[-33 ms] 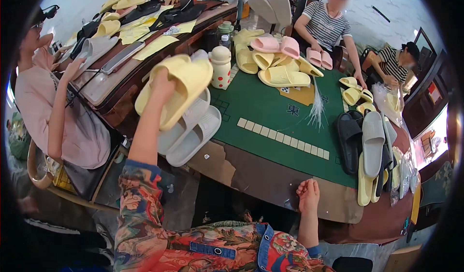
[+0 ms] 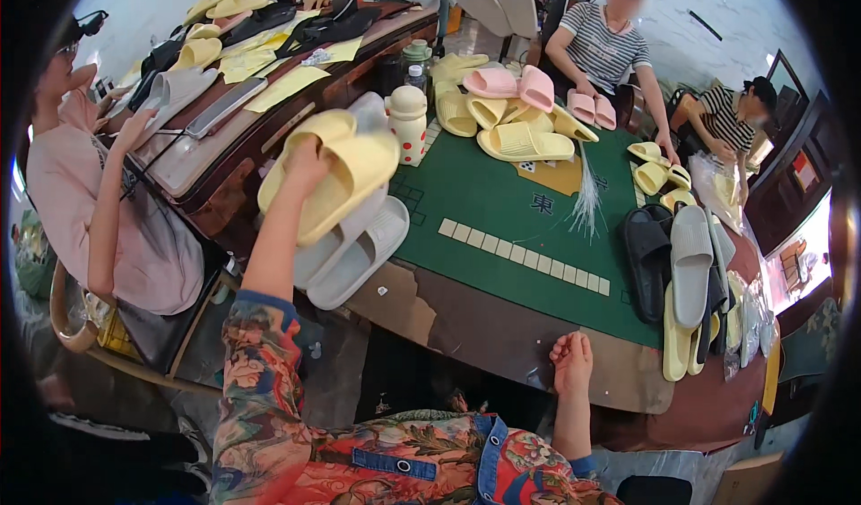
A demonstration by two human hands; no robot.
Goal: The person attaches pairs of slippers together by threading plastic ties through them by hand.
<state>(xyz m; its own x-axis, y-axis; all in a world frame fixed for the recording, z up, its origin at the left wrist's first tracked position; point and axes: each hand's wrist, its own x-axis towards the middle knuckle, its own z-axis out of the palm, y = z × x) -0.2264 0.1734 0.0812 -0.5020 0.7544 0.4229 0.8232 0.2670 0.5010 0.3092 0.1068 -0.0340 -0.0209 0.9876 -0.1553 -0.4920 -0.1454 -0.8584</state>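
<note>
My left hand (image 2: 303,166) is raised over the table's left corner and shut on a pair of pale yellow slippers (image 2: 345,171), held stacked together. Just beneath them a pair of light grey slippers (image 2: 359,247) lies on the table edge, overhanging it. My right hand (image 2: 572,360) rests on the brown wooden rim (image 2: 502,335) of the table near me, fingers curled, holding nothing. Both forearms wear flowered sleeves.
A green mat (image 2: 502,202) covers the table, with a row of white tiles (image 2: 525,256), a spotted white bottle (image 2: 408,124), yellow and pink slippers (image 2: 513,115) and black and grey slippers (image 2: 673,258). People sit at left (image 2: 99,209), back (image 2: 603,49) and right (image 2: 728,117). A wooden counter (image 2: 229,137) runs left.
</note>
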